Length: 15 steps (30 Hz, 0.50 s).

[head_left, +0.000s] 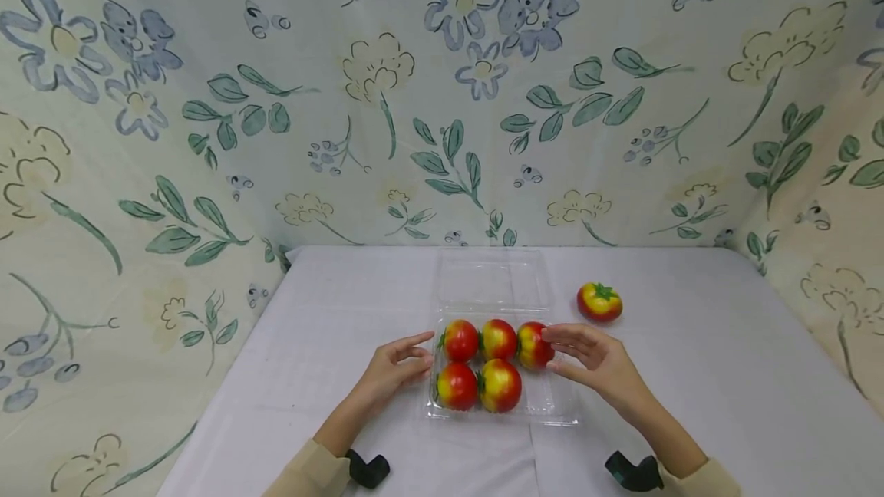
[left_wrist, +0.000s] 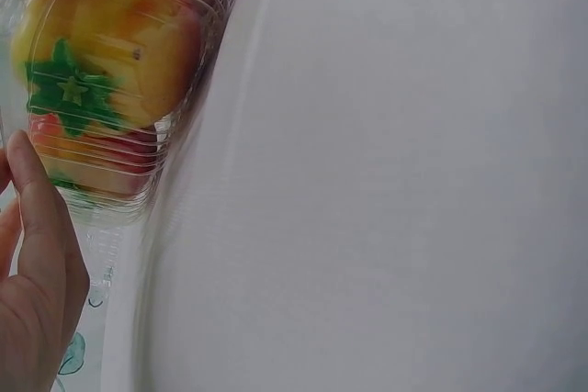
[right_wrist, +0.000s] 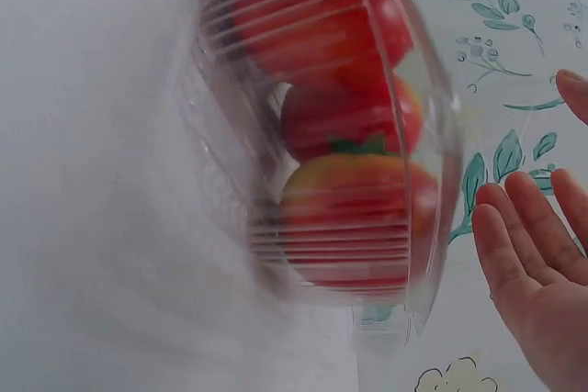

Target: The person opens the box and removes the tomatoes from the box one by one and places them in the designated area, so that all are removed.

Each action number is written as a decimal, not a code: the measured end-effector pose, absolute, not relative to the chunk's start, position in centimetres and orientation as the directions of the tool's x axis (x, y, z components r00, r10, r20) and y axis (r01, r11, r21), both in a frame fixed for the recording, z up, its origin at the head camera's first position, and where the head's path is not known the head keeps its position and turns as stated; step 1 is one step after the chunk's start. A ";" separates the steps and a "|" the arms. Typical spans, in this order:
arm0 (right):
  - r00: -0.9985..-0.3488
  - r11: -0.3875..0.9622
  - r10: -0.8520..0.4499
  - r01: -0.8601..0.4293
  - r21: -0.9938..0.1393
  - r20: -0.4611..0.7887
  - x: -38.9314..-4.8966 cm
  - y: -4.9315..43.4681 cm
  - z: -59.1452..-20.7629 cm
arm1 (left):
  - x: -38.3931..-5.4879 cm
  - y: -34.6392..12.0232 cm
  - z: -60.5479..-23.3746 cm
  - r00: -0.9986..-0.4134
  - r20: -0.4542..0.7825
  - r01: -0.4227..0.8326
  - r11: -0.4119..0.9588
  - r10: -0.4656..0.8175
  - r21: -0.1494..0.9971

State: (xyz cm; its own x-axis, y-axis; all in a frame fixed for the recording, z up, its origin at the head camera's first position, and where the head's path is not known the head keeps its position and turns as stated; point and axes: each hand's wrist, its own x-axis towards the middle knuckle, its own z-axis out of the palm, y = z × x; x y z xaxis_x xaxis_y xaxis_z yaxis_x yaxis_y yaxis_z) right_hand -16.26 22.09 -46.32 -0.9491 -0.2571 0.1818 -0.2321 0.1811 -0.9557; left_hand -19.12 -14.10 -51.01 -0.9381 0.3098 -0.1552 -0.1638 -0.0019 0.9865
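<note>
A clear plastic clamshell box [head_left: 552, 405] lies on the table with its lid [head_left: 476, 280] folded back. Inside sit several red-and-yellow tomatoes with green leafy tops: three in the back row, including the back-right tomato [head_left: 533, 345], and two in front, one being the front-right tomato [head_left: 500, 386]. At the box's left side is my left hand [head_left: 392, 370], fingertips at its wall and fingers loosely bent. My right hand [head_left: 602, 365] hovers by the back-right tomato; the right wrist view shows its fingers [right_wrist: 524, 227] extended, holding nothing. Behind it lies a loose tomato [head_left: 599, 302].
White cloth covers the table [head_left: 711, 343]. A flower-printed curtain [head_left: 442, 98] hangs behind it and along both sides. Black wrist-worn devices, such as the right one [head_left: 634, 472], sit near the sleeves.
</note>
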 end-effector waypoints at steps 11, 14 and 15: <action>-0.933 0.153 -0.294 -0.262 -0.953 0.209 -15.3 20.2 -46.8 | -19.0 -14.0 -50.9 -0.940 -0.155 -0.160 0.009 0.303 0.987; -0.932 0.172 -0.300 -0.262 -0.950 0.203 -15.1 19.8 -47.0 | -19.1 -14.0 -51.0 -0.941 -0.154 -0.160 0.006 0.303 0.987; -0.930 0.178 -0.305 -0.266 -0.947 0.204 -15.1 19.7 -47.1 | -19.1 -14.0 -51.0 -0.940 -0.155 -0.161 0.004 0.304 0.987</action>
